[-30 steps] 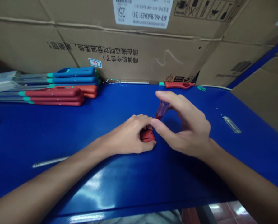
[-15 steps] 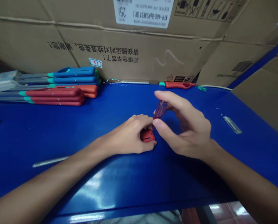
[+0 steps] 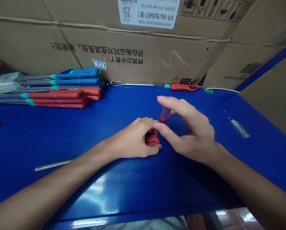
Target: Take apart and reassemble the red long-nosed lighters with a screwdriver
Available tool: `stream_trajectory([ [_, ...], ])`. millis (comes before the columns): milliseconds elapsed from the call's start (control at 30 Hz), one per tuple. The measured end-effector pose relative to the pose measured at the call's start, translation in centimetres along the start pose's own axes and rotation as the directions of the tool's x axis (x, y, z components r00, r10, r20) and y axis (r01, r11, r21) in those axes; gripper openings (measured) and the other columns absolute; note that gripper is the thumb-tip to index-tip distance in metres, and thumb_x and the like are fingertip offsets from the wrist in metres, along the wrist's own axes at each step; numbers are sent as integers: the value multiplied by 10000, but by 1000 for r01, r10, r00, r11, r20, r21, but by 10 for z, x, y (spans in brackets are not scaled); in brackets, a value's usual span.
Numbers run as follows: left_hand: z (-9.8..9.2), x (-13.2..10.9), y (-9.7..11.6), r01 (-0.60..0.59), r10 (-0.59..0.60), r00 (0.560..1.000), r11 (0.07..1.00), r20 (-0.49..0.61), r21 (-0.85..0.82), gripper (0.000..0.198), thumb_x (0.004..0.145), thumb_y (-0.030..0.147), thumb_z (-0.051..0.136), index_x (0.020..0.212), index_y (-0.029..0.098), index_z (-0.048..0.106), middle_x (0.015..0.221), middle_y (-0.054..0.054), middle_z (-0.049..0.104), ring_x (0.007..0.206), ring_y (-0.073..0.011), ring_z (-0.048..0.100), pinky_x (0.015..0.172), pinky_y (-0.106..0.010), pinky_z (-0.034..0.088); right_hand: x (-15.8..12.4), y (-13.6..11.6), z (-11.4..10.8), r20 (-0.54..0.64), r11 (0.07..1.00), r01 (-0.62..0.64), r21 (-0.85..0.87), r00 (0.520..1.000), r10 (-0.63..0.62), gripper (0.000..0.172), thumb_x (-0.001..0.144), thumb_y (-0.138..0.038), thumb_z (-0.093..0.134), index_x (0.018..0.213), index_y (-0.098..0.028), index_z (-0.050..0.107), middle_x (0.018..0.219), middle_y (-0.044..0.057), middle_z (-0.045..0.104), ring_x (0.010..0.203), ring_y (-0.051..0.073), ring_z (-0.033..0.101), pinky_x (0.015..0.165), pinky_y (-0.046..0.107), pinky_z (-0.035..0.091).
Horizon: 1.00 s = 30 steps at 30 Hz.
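Note:
My left hand (image 3: 131, 139) lies on the blue table (image 3: 123, 188) with its fingers curled over a small red part (image 3: 152, 139), pinning it down. My right hand (image 3: 189, 131) pinches a small screwdriver with a clear purple handle (image 3: 165, 115) between thumb and fingers. The screwdriver stands tilted, and its thin tip rests on the top of the red part. Most of the red part is hidden under my left fingers.
A stack of long red and blue handled tools (image 3: 61, 86) lies at the back left. One red handled tool (image 3: 183, 87) rests by the cardboard boxes (image 3: 143, 48) behind. A thin metal rod (image 3: 52, 165) sits near my left forearm; a small clear piece (image 3: 239, 128) lies right.
The screwdriver handle has dropped slightly lower in my right fingers, which have shifted their grip on it. My left hand and the red part have stayed in place.

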<state>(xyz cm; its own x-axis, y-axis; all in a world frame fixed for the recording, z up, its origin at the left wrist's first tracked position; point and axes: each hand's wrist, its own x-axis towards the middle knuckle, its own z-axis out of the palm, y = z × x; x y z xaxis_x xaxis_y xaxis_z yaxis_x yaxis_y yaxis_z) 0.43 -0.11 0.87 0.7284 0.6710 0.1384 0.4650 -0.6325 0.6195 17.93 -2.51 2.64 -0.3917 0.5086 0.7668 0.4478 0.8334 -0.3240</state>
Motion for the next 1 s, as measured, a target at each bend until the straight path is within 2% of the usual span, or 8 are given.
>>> stream_trajectory([
  [167, -1, 0, 1, -37, 37, 999, 999, -12, -9, 163, 713, 228, 647, 840, 153, 578, 714, 28, 529, 615, -115, 482, 568, -246, 371, 0, -4, -3, 55, 994, -66, 85, 997, 61, 591, 854, -64, 535, 1397, -272, 430, 1168, 41, 632, 969, 185, 636, 837, 366, 598],
  [233, -1, 0, 1, -49, 49, 999, 999, -20, -13, 146, 720, 226, 642, 820, 154, 564, 704, 33, 522, 605, -110, 475, 563, -245, 362, -1, -5, -4, 58, 992, -66, 111, 997, 60, 596, 848, -46, 527, 1394, -267, 434, 1193, 38, 627, 959, 177, 643, 839, 361, 599],
  [467, -1, 0, 1, 8, -8, 1000, 1000, 0, -18, 172, 701, 246, 658, 738, 171, 508, 730, 20, 520, 634, -121, 482, 572, -248, 375, -5, -1, -1, -2, 998, -28, -62, 1000, 28, 587, 843, -105, 614, 1376, -290, 454, 1264, 26, 614, 950, 189, 628, 828, 363, 599],
  [600, -1, 0, 1, -14, 13, 1000, 1000, -3, -16, 149, 709, 232, 649, 787, 167, 540, 778, 5, 553, 687, -136, 516, 607, -255, 401, -4, 0, 1, -19, 1000, -12, 5, 1000, 12, 589, 837, -95, 610, 1372, -287, 457, 1212, 31, 631, 902, 189, 635, 830, 380, 592],
  [733, -2, -1, 1, -26, 26, 1000, 999, 7, -21, 165, 722, 233, 642, 845, 162, 559, 766, 10, 558, 654, -128, 502, 587, -254, 396, -1, -4, -3, 68, 995, -48, 82, 997, 43, 581, 863, -103, 540, 1404, -275, 420, 1261, 50, 604, 992, 210, 633, 857, 399, 583],
  [833, -2, 0, 1, -41, 41, 999, 999, 4, -23, 149, 729, 242, 633, 807, 166, 531, 718, 25, 524, 616, -116, 475, 558, -248, 375, 0, -6, -5, 97, 995, -56, 82, 994, 48, 573, 879, -87, 505, 1406, -294, 420, 1264, 31, 609, 1002, 197, 632, 879, 384, 578],
  [1000, -1, 0, 1, 8, -8, 1000, 999, 15, -32, 151, 711, 243, 637, 756, 174, 510, 736, 15, 536, 618, -118, 491, 559, -249, 390, -3, -3, -2, 60, 998, -51, 23, 997, 50, 543, 890, -143, 553, 1389, -320, 430, 1229, 28, 621, 982, 200, 628, 860, 388, 588],
])
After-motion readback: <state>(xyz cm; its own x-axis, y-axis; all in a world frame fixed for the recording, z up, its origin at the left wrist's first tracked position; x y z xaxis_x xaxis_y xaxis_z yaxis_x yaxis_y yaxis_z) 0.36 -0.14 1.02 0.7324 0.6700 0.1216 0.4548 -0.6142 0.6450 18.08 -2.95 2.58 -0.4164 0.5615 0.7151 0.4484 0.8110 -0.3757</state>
